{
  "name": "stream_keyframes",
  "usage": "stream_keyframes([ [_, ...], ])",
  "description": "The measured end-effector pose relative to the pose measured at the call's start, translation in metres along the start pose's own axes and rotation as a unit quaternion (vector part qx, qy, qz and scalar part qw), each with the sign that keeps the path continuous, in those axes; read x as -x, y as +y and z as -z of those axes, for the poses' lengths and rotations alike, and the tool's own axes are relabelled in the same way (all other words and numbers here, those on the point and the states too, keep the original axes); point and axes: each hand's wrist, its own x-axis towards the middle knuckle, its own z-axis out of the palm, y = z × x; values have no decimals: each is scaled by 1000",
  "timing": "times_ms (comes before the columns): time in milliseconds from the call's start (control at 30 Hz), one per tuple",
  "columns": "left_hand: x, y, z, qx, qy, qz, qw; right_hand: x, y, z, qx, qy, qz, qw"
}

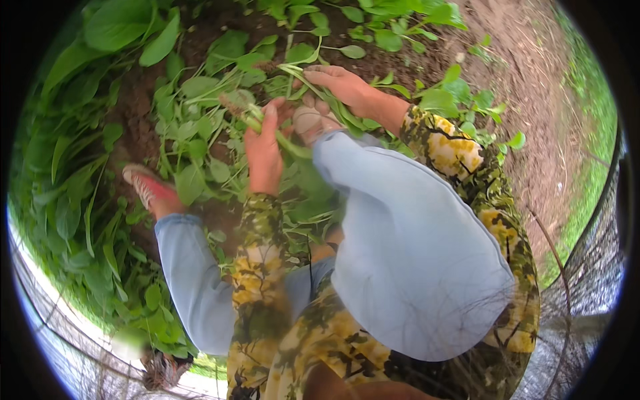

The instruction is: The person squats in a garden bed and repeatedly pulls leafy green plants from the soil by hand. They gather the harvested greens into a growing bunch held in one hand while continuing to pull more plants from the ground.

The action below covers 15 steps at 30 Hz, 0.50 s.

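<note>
My left hand grips thick pale-green stems of an uprooted leafy plant, whose soil-covered roots point up and left. Its leaves hang down, blurred, between my legs. To the upper right, my right hand is closed round thinner stems of another leafy green plant. Brown roots stick out to the left of its fingers. The two hands are close together but apart, above a pale shoe. Some fingers of both hands are hidden by stems and leaves.
Several loose leafy plants lie on brown soil before me. Tall dense greens line the left. My bent knee is at the right; a red shoe rests at the left. Bare soil and grass lie beyond.
</note>
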Motion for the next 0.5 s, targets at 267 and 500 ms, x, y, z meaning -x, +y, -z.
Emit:
stream_keyframes([
  [267, -22, -12, 23, 87, 21, -17, 996, -6, 12, -52, 77, -95, -21, 992],
  [500, -25, 22, 51, 28, 28, -81, 996, -12, 19, -20, 490, -38, 163, 856],
])
